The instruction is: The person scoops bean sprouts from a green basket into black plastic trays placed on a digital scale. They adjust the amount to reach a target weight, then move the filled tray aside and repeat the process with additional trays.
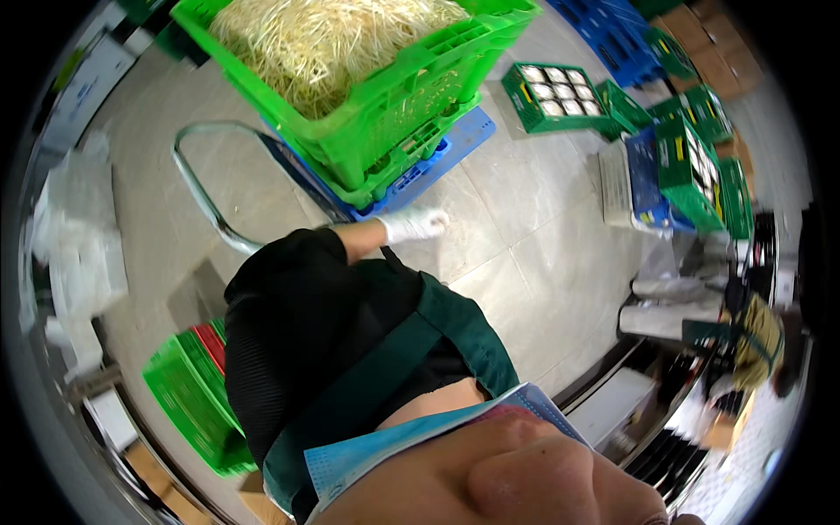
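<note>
My left hand [417, 225], in a white glove, is in front of my apron with its fingers curled in and nothing visible in it. It appears just below the near edge of a blue platform trolley [482, 128] with a bent metal handle [197, 190]. On the trolley stand stacked bright green plastic crates [394, 105]; the top one is heaped with pale bean sprouts [328, 46]. I wear a black sleeve, a dark green apron [367, 364] and a blue face mask lowered beneath my nose. My right hand is out of view.
Dark green crates [558, 121] of white packs stand on the floor and stacked at right, near a blue pallet [610, 36]. Another person [758, 348] is at a bench at right. Bright green crates [197, 400] lie lower left; white plastic-covered items [82, 223] line the left side.
</note>
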Tool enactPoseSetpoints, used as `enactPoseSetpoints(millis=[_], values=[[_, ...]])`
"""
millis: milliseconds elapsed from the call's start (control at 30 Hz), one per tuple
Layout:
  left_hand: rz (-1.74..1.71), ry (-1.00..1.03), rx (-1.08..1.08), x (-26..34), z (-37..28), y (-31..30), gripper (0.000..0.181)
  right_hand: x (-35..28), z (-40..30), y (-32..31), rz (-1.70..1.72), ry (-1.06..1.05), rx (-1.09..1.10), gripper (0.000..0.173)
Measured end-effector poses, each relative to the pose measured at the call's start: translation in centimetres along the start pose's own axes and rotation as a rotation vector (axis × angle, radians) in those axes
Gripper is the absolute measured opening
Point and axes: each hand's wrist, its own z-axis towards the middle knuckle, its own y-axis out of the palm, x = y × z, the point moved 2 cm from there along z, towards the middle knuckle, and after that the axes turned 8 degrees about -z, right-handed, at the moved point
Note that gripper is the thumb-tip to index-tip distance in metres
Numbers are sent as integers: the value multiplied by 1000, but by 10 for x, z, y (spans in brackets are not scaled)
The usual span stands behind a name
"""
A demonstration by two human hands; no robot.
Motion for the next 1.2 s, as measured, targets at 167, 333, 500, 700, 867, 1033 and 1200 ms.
enactPoseSetpoints(millis=[167, 333, 500, 700, 867, 1033, 1200], values=[[-220, -22, 443, 38, -51, -41, 29, -191, 29, -54, -134, -282, 55, 51], [-383, -277, 680, 41, -123, -44, 31, -450, -46, 70, -639, -1003, -125, 56], [-417, -470, 857, 54, -165, -11, 33, -571, -196, 247, -680, -1432, -554, 35], [-571, -558, 925, 55, -147, 17, 33, -643, -337, 360, -602, -1671, -1000, 35], [-412, -612, 1114, 97, -142, 33, 35, -619, -475, 410, -875, -1902, -833, 33], [-507, -488, 1366, 110, -191, 91, 28, -586, -575, 539, -1036, -2308, -1049, 44], [-1004, 485, 1950, 212, -155, 122, 56, -475, -669, 640, -1282, -2266, -1096, 30]])
